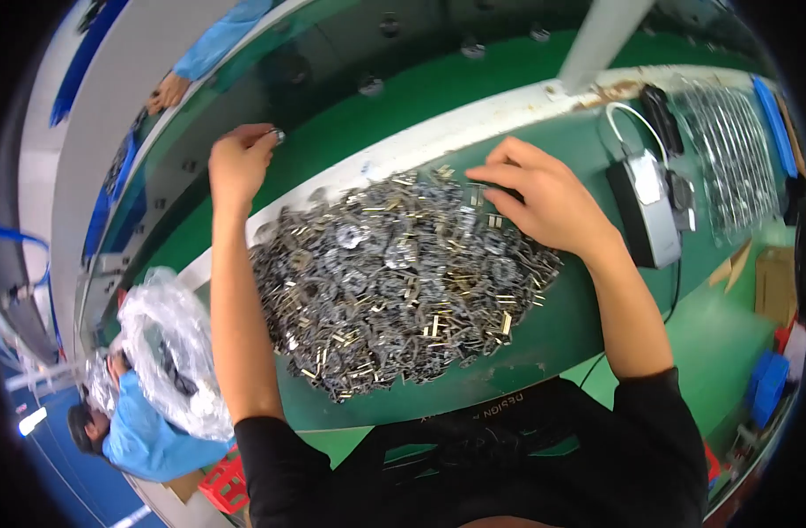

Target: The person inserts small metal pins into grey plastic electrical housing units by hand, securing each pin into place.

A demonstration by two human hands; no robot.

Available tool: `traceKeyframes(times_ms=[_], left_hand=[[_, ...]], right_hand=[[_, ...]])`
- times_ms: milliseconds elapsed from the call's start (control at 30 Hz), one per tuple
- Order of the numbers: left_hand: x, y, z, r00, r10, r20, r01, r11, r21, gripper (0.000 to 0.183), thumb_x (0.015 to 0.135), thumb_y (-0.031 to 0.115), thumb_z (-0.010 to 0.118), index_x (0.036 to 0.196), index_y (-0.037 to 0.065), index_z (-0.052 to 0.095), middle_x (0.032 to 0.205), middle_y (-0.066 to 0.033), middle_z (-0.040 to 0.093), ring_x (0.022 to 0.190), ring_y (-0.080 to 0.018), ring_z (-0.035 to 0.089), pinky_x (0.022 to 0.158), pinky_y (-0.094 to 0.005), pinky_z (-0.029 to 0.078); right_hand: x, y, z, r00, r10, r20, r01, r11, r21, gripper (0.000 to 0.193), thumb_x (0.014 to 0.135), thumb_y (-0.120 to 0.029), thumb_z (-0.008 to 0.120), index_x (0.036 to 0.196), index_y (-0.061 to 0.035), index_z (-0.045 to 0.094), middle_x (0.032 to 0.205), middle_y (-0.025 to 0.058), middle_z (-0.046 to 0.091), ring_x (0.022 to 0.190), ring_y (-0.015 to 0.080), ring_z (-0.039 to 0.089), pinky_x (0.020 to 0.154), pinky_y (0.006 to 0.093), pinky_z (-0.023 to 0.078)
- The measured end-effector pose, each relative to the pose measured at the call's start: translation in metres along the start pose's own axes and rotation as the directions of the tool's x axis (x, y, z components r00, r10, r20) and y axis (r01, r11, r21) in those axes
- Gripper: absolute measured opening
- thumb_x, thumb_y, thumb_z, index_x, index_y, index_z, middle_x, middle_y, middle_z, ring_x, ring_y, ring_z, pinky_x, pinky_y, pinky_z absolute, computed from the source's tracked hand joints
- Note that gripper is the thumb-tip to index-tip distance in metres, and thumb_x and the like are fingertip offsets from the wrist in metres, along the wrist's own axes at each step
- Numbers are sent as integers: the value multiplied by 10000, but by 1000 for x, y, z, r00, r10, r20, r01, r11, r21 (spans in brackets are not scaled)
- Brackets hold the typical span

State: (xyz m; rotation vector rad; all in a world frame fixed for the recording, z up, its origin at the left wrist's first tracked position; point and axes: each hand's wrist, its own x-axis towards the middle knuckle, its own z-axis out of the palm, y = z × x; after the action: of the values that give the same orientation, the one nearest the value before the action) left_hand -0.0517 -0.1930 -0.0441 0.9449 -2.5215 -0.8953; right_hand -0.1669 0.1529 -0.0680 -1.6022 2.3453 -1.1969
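Note:
A wide heap of small dark parts with paired brass-coloured pins [394, 282] covers the middle of the green table [544, 330]. My left hand [240, 163] is above the green belt, past the white rail, with its fingers pinched on a small dark, shiny part [278, 135]. That part is too small to make out its exact kind. At the heap's far right edge is my right hand [548, 198]. Its thumb and index finger are apart, close to a few loose pinned parts [494, 220], and I see nothing held between them.
Several small parts [371, 85] sit spaced along the green belt [429, 84] beyond the white rail [403, 150]. At right are a black-and-white power box with a cable [645, 207] and a clear plastic tray [733, 158]. A plastic bag [169, 352] and a blue-sleeved person [152, 427] are at left.

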Motion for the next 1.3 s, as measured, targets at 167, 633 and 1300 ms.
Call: traceKeyframes(times_ms=[167, 633, 1300], left_hand=[[18, -43, 16, 998, 56, -2, -52, 948, 315, 273, 797, 371, 644, 902, 138, 739, 905, -111, 692, 845, -306, 659, 737, -386, 515], [-210, -126, -209, 709, -236, -664, 613, 672, 415, 332, 840, 295, 592, 935, -11, 679, 808, -222, 667, 764, -357, 652, 712, -427, 489], [-236, -48, -152, 627, 39, -778, 488, 759, 431, 354, 827, 206, 666, 1049, -63, 605, 952, -199, 648, 846, -299, 628, 710, -397, 515]], right_hand=[[-2, -1, -1, 995, 90, 33, -92, 994, 55, 135, 766, 23, 638, 900, 8, 644, 788, 110, 556, 726, 249, 571, 665, 313, 463], [-7, 4, -7, 930, 355, 98, -361, 931, 48, 217, 777, 47, 628, 985, -16, 616, 823, 77, 562, 625, 153, 511, 585, 256, 428], [-9, 7, -22, 954, 279, 109, -286, 957, 56, 171, 761, -87, 601, 931, -70, 596, 955, 95, 594, 875, 301, 608, 748, 407, 495]])
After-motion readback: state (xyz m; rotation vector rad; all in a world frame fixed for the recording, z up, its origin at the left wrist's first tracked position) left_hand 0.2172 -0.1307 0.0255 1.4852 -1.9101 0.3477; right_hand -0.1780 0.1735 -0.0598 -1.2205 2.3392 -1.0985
